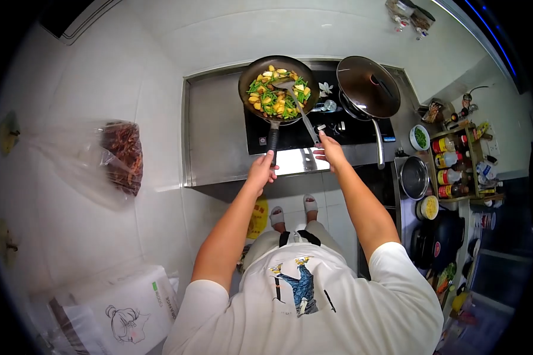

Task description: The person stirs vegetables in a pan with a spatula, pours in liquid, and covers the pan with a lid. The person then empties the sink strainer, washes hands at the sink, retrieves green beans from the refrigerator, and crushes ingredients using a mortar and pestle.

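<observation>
Gripping the frying pan [244, 87] at twelve o'clock by the end of its black handle [273, 141] with the left hand [262, 171], curling fingers around it, probably for steadiness. Pinching the spatula [306, 119] near its end with the right hand [331, 152], bending the fingers loosely, only slightly parted from the thumb, seemingly for angling the blade [284, 84] into the yellow slices and chopped greens [266, 102].

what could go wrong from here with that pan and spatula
Stirring with the spatula might push some food over the rim of the frying pan. The right hand grips only the spatula's end, so it could slip. The long handle of the lidded pan juts toward the front edge of the counter, where the right arm might knock it.
</observation>
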Motion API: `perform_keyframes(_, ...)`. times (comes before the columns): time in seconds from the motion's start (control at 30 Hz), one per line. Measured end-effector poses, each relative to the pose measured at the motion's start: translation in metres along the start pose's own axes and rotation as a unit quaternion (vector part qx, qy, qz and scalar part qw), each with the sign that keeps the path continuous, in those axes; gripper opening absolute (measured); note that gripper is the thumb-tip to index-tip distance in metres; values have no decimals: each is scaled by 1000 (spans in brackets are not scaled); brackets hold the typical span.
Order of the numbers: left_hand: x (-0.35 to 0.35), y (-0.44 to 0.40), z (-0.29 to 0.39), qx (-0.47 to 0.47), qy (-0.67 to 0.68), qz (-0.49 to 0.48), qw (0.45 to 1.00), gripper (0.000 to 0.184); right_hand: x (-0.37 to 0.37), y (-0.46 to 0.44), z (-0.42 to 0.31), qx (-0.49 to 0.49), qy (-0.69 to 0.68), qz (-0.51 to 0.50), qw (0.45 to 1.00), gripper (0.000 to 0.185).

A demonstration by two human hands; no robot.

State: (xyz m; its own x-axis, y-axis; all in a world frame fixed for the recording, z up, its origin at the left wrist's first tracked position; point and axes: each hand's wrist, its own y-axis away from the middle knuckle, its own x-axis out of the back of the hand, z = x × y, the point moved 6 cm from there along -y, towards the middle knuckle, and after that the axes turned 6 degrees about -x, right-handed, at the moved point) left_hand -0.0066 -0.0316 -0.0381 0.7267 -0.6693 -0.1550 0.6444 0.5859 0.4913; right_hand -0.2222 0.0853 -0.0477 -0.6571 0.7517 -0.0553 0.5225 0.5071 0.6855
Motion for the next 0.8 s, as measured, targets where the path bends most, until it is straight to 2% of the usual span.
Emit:
perform_keyframes(0.03, 2, -1, -3, 10, -1, 4, 1000, 51, 9, 8, 6, 11, 2, 29, 1000, 46)
perform_keyframes(0.1, 8, -2, -12, 40, 17, 11, 999, 55, 30, 22, 30, 25, 31, 71, 997, 48)
perform_keyframes(0.2, 17, -3, -32, 74, 35, 21, 996, 63, 69, 33, 107, 28, 176, 36, 983, 23)
perform_keyframes(0.23, 22, -2, -40, 68, 34, 31, 997, 63, 88, 39, 145, 0, 181, 54, 982, 19)
perform_keyframes(0.27, 27, 0, -47, 61, 32, 41, 997, 64, 121, 27, 195, 19, 323, 68, 944, 18)
perform_keyframes(0.3, 33, 3, -56, 76, 19, 49, 996, 62, 135, 53, 212, 17, 344, 92, 934, 16)
perform_keyframes(0.33, 40, 7, -71, 79, 17, 46, 996, 62, 147, 87, 225, -35, 337, 126, 932, 14)
perform_keyframes(0.37, 51, 10, -92, 79, -49, 41, 995, 58, 168, 89, 265, 15, 516, 66, 854, 15)
perform_keyframes(0.4, 63, 14, -115, 77, -116, 36, 990, 54, 190, 91, 307, 90, 666, 26, 740, 16)
perform_keyframes(0.43, 77, 18, -145, 87, -237, 14, 968, 48, 185, 115, 323, 158, 821, -110, 538, 18)
perform_keyframes(0.47, 92, 27, -175, 95, -355, -7, 930, 42, 195, 132, 334, 130, 824, -126, 537, 21)
perform_keyframes(0.5, 92, 45, -184, -78, -561, -67, 821, 30, 205, 146, 348, 104, 825, -143, 536, 24)
perform_keyframes(0.53, 86, 70, -201, -15, -722, -271, 637, 29, 220, 151, 376, 107, 823, -140, 540, 24)
perform_keyframes(0.57, 100, 84, -229, 13, -687, -230, 689, 27, 250, 144, 401, 34, 655, -20, 755, 25)
perform_keyframes(0.6, 118, 98, -266, 100, -653, -253, 707, 25, 250, 162, 378, -132, 479, 61, 866, 28)
perform_keyframes(0.63, 136, 113, -302, 188, -612, -273, 718, 23, 238, 195, 336, -241, 261, 201, 913, 33)
perform_keyframes(0.67, 150, 124, -333, 159, -591, -246, 751, 21, 242, 188, 331, -244, 255, 201, 914, 33)
perform_keyframes(0.73, 159, 142, -346, 127, -574, -222, 778, 20, 245, 175, 326, -169, 330, 125, 920, 36)
perform_keyframes(0.8, 145, 157, -329, 191, -496, -152, 833, 16, 248, 161, 320, -138, 237, 114, 955, 39)
